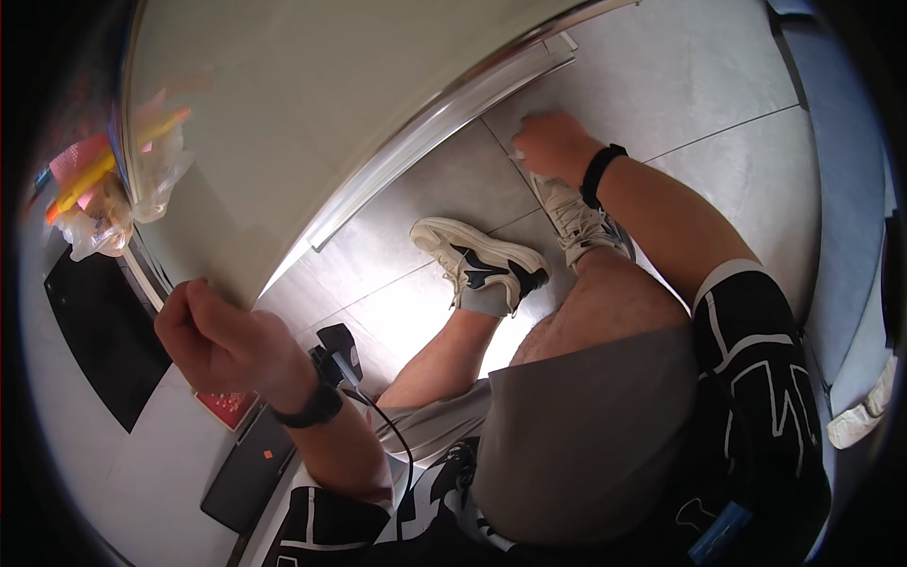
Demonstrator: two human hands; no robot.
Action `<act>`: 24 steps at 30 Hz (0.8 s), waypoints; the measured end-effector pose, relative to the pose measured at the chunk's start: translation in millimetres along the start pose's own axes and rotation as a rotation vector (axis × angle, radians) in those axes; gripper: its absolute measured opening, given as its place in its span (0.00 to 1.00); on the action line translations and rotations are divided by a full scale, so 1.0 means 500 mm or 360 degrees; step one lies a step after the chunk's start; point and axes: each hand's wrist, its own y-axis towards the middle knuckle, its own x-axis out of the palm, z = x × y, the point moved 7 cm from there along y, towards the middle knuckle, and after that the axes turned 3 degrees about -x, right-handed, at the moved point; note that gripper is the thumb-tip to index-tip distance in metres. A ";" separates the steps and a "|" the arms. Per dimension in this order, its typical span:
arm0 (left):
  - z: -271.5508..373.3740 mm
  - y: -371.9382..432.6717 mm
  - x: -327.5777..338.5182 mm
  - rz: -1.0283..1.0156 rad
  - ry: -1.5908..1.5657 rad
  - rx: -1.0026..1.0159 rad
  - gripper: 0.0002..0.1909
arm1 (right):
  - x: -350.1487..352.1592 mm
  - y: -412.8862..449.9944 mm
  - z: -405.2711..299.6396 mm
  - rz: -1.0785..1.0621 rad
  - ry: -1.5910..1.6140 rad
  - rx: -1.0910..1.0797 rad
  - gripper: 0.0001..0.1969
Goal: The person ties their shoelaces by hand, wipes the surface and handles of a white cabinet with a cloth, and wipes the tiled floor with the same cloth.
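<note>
My left hand [220, 340] is curled into a fist at the near corner of a glossy beige panel [305, 106]. Nothing shows between its fingers, though part of the palm is turned away. Low over the floor, my right hand [556, 145] hangs just beyond the toe of my right shoe [574, 220]. Its fingers are bent and blurred. A small pale spot shows at the fingertips, and I cannot tell whether it is a held thing. My left shoe [482, 262], cream with black patches, rests on the tiles, turned sideways.
A metal rail [439, 142] runs along the panel's lower edge above grey floor tiles [708, 71]. At left are plastic bags [99, 220], a black flat panel [106, 340] and a dark case [248, 475]. A cable [397, 432] crosses near my left forearm. Blue upholstery [843, 177] stands at right.
</note>
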 end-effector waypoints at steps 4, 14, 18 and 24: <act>0.015 0.005 0.005 0.0018 -0.0029 -0.0001 0.10 | 0.051 0.034 0.020 -0.0215 -0.0136 0.0109 0.10; 0.004 0.004 0.006 0.0008 -0.0114 -0.0016 0.09 | 0.004 -0.013 0.083 -0.0221 0.0345 0.0288 0.21; 0.007 0.006 0.005 0.0004 -0.0159 0.0015 0.08 | 0.001 -0.018 0.095 -0.0026 0.0397 0.0145 0.25; 0.002 0.003 0.003 -0.0003 -0.0080 0.0175 0.08 | 0.017 0.003 0.104 -0.0265 0.0368 0.0100 0.29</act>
